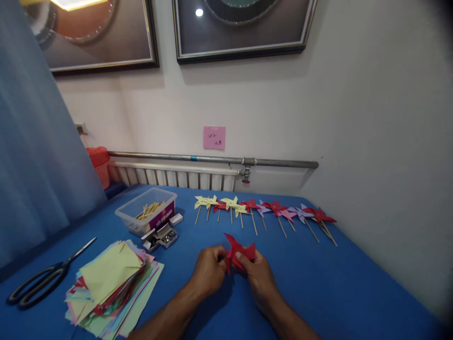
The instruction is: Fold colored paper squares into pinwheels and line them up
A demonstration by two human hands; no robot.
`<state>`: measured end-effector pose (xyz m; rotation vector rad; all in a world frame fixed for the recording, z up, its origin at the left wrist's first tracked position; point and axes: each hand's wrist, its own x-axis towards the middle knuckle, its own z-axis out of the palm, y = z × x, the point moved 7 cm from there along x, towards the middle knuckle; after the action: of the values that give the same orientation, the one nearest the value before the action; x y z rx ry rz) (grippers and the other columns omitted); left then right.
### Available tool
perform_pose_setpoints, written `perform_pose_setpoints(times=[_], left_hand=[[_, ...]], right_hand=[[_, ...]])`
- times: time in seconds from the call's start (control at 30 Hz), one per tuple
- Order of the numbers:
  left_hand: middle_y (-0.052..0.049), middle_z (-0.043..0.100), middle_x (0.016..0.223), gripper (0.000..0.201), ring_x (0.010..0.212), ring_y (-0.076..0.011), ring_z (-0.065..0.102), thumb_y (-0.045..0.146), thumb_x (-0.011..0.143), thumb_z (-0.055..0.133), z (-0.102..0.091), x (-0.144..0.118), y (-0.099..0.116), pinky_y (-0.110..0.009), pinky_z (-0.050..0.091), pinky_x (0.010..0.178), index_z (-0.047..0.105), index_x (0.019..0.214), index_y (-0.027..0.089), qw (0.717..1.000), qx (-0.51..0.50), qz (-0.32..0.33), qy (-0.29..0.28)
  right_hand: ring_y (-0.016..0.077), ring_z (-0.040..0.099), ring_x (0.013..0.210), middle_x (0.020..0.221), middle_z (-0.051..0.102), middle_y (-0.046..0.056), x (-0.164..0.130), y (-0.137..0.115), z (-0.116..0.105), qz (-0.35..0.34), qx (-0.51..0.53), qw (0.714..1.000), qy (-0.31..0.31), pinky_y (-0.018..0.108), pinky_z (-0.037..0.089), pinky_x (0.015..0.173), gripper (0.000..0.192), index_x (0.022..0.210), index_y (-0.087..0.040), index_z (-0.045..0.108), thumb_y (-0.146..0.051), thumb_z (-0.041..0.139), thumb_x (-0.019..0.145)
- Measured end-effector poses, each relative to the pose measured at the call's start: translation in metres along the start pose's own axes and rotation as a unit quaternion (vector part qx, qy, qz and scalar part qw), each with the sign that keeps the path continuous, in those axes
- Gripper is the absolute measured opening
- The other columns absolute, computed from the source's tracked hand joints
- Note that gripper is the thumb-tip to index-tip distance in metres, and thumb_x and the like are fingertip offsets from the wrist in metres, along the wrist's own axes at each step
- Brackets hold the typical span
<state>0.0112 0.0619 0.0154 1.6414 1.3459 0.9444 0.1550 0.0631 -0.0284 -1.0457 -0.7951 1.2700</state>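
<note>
red paper [239, 252] between both hands [233, 270]

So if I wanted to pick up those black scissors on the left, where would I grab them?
Probably by the looped handles. The scissors lie flat on the blue table, with the handles at the near left end and the blades pointing away to the right, toward the paper stack. Coming from the near left edge keeps fingers off the tips.

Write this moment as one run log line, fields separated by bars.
left hand: pinching red paper | right hand: pinching same paper | pinwheel row: behind | paper stack, scissors: left
</note>
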Motion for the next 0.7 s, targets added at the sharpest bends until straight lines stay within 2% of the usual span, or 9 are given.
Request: perform_pose_setpoints(times=[0.7], left_hand=[[0.003,0.059,0.058,0.016,0.054,-0.0088,0.044,0.013,0.077,0.053,0.0013,-0.0017,-0.0007,-0.021,0.029,0.051,0.067,0.068,0.014,1.000,-0.002,0.000,0.001]], right_hand=[[0.0189,0.068,0.061,0.070,0.073,0.001,0.0009,-0.0008,-0.0018,-0.009,-0.019,1.000,0.011,0.031,0.056,0.064,0.033,0.081,-0.018,0.067,-0.035,0.084,0.059]])
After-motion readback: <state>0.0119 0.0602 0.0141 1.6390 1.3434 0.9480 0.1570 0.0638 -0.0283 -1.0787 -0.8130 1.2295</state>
